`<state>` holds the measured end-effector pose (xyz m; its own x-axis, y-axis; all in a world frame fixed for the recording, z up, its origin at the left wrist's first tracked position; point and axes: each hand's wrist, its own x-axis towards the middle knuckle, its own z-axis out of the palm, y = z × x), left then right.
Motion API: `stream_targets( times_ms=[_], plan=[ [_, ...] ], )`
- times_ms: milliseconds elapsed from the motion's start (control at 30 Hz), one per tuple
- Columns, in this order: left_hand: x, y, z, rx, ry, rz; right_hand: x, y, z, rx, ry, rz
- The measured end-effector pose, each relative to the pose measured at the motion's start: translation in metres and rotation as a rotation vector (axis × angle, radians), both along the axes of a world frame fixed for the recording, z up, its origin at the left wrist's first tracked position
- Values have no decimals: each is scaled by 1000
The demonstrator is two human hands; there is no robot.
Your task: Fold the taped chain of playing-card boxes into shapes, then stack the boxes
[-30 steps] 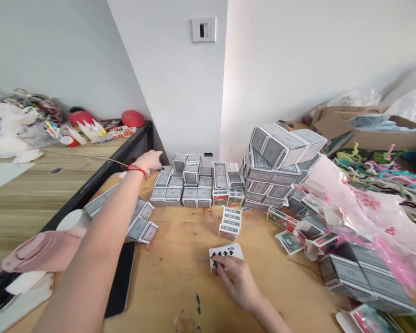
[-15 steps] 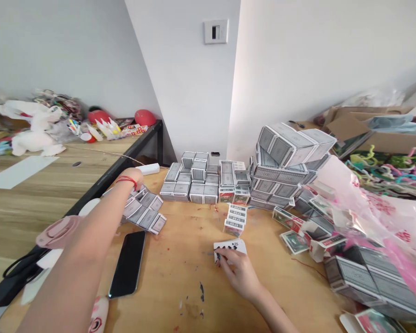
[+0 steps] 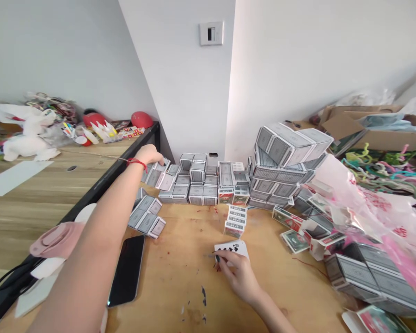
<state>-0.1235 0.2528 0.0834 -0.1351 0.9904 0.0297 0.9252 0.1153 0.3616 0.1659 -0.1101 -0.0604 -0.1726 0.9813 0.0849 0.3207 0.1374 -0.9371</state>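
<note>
My left hand (image 3: 150,154), with a red cord at its wrist, is closed over a short row of grey-patterned card packs (image 3: 153,177) at the left end of the stacked packs (image 3: 204,190). Its fingertips are partly hidden. Just below lie more grey card packs (image 3: 146,215). My right hand (image 3: 238,273) rests on some face-up playing cards (image 3: 241,248), a ten of spades on top. Its fingers are pinched together; a thin, blurred sliver shows by their tips, too unclear to name. A short row of card boxes (image 3: 235,219) stands behind these cards.
A black phone (image 3: 126,272) lies left of centre. At the right are a tall stack of packs (image 3: 280,171), opened card boxes (image 3: 294,241), pink-white plastic (image 3: 364,194) and more packs (image 3: 374,282). A second table (image 3: 90,171) adjoins on the left.
My left hand has moved right and away from me, taking a row of card packs from the left pile. My right hand has stayed at the playing cards.
</note>
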Motion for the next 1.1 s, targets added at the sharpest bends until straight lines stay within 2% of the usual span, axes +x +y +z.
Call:
stream_targets(
  times_ms=[100,267,400,467,567,633,733,833,900,1000,1100],
  plan=[
    [24,10,-12,-126,201,-31,-1,1,2,26,-22,-9],
    [42,28,-26,-147,202,-14,-3,1,8,-8,-25,-19],
    [42,29,-33,-126,148,-9,-3,8,34,-6,62,77],
    [38,22,-36,-109,99,-6,0,22,55,97,55,173],
    [28,2,-42,-86,18,18,2,64,87,266,-9,171],
    [24,-13,-48,-67,-40,21,-2,108,103,358,-74,29],
    [25,-31,-61,-28,-146,-7,-19,186,116,323,-224,-105],
    [30,-41,-71,35,-260,-19,-43,256,113,183,-321,-217],
    [31,-44,-76,75,-331,-14,-54,288,102,103,-341,-240],
    [27,-48,-81,113,-434,-3,-61,311,78,-3,-347,-186],
    [21,-51,-89,120,-539,13,-61,316,59,-27,-337,-108]
  ],
)
